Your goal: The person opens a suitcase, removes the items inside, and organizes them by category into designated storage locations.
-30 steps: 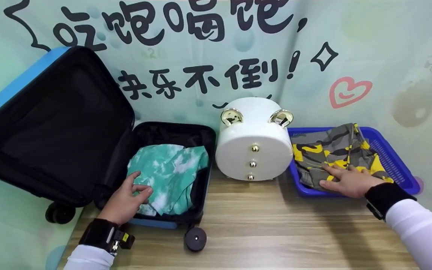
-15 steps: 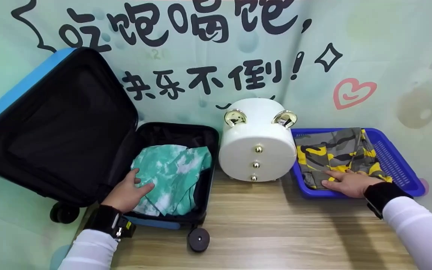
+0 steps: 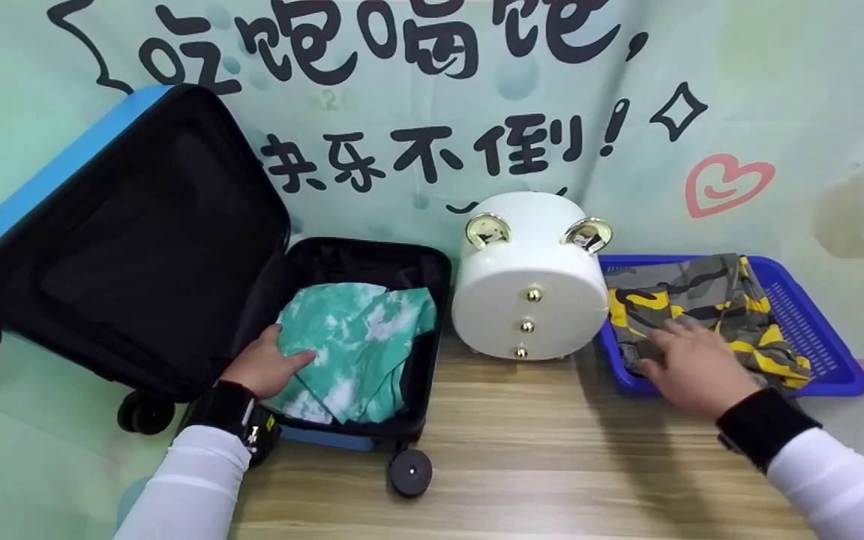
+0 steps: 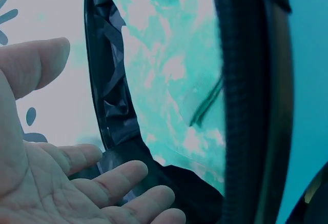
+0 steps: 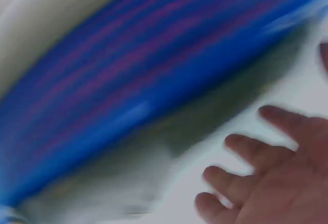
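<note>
In the head view, a teal and white tie-dye garment (image 3: 357, 345) lies folded in the black-lined suitcase (image 3: 432, 375). My left hand (image 3: 267, 367) is at the suitcase's near left corner, thumb over the cloth's edge. The left wrist view shows its fingers (image 4: 118, 183) spread, holding nothing, beside the garment (image 4: 164, 80). On the right, a folded camouflage garment (image 3: 702, 285) in grey, black and yellow sits in a blue plastic basket (image 3: 814, 337). Above its near edge is my right hand (image 3: 702, 371), slightly blurred. Its fingers (image 5: 256, 152) are apart and grip nothing in the right wrist view.
The suitcase lid (image 3: 147, 240) stands raised on the left against the printed backdrop. Between suitcase and basket stands a white rounded case (image 3: 529, 300) with gold ears and knobs. A suitcase wheel (image 3: 410, 472) sticks out at the front over the wooden tabletop (image 3: 522, 450).
My right hand has risen off the camouflage garment, after resting on it. My left hand has moved further in along the left side of the teal garment. The head view has shifted slightly.
</note>
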Demonstrator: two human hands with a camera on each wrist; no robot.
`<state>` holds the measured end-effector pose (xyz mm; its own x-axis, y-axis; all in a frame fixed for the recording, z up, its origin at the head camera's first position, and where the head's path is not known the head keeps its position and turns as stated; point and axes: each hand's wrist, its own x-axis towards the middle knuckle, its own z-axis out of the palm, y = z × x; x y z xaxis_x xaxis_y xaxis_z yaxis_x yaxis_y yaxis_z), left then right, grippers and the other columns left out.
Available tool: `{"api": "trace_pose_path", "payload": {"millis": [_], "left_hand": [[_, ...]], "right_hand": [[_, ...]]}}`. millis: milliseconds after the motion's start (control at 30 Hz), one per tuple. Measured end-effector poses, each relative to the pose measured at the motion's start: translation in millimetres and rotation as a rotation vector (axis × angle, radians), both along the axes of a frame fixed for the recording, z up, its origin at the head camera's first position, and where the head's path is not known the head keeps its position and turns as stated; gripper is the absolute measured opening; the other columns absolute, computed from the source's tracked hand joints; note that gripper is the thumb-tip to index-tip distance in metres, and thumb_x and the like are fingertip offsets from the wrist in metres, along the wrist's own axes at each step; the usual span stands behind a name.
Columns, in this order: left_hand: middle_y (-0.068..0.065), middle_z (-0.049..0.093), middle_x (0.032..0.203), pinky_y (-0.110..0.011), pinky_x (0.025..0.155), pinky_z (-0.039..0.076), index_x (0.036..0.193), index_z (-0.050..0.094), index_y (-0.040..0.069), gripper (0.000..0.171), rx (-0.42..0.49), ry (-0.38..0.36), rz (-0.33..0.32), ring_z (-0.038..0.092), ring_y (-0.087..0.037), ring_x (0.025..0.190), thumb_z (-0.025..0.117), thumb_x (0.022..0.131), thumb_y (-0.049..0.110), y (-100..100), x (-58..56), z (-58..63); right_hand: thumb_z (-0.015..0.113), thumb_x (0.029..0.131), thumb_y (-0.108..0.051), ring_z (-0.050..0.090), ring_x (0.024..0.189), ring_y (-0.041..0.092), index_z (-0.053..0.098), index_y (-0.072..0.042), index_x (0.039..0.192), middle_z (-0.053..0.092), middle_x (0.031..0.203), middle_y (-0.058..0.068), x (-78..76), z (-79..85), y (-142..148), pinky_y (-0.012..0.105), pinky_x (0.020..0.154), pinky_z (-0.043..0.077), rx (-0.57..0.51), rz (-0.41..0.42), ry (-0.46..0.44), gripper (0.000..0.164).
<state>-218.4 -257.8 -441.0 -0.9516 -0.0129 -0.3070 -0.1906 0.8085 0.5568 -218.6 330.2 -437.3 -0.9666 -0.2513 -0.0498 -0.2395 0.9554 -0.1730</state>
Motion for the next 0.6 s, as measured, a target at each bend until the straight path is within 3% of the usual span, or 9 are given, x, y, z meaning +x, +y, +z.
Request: {"api": "trace_pose_path", "payload": {"millis": [133, 267, 467, 533, 600], "left_hand": [[-0.039, 0.016, 0.168, -0.062, 0.123, 0.033, 0.165, 0.001, -0.010, 0.100, -0.007, -0.023, 0.015, 0.027, -0.055, 0.153, 0.053, 0.106, 0.053, -3, -5.5, -1.1], [-0.039, 0.015, 0.168, -0.061, 0.122, 0.035, 0.164, -0.001, -0.010, 0.097, -0.003, -0.061, 0.036, 0.028, -0.055, 0.153, 0.051, 0.107, 0.049, -6, -12.7, -5.4], [-0.039, 0.016, 0.168, -0.058, 0.121, 0.037, 0.163, -0.001, -0.013, 0.095, -0.028, -0.105, 0.058, 0.031, -0.054, 0.152, 0.049, 0.107, 0.046, -11, -22.0, -9.3], [-0.040, 0.017, 0.167, -0.058, 0.120, 0.037, 0.162, 0.001, -0.015, 0.094, -0.035, -0.110, 0.062, 0.032, -0.054, 0.151, 0.049, 0.108, 0.045, -12, -23.8, -9.8], [-0.040, 0.018, 0.166, -0.058, 0.120, 0.038, 0.161, 0.002, -0.017, 0.093, -0.046, -0.117, 0.063, 0.033, -0.054, 0.150, 0.049, 0.108, 0.044, -12, -25.2, -9.9]], "right_hand": [[0.064, 0.103, -0.039, 0.067, 0.117, 0.049, 0.064, 0.002, 0.137, 0.069, 0.130, 0.028, 30.3, 14.4, -61, 0.067, 0.102, 0.051, -0.098, 0.105, -0.040, 0.053], [0.064, 0.103, -0.043, 0.070, 0.119, 0.041, 0.065, -0.005, 0.139, 0.071, 0.134, 0.019, 46.2, 18.4, -114, 0.060, 0.104, 0.054, -0.202, 0.207, -0.087, 0.052], [0.063, 0.105, -0.034, 0.072, 0.116, 0.037, 0.067, -0.001, 0.136, 0.072, 0.132, 0.019, 41.2, 15.0, -191, 0.056, 0.100, 0.057, -0.513, 0.320, -0.134, 0.045], [0.061, 0.106, -0.032, 0.071, 0.119, 0.035, 0.066, 0.001, 0.136, 0.071, 0.133, 0.019, 34.4, 11.4, -217, 0.054, 0.103, 0.056, -0.618, 0.298, -0.160, 0.044], [0.061, 0.106, -0.030, 0.068, 0.125, 0.034, 0.065, 0.001, 0.138, 0.070, 0.137, 0.018, 25.7, 6.3, -240, 0.052, 0.108, 0.053, -0.730, 0.210, -0.200, 0.044]]}}
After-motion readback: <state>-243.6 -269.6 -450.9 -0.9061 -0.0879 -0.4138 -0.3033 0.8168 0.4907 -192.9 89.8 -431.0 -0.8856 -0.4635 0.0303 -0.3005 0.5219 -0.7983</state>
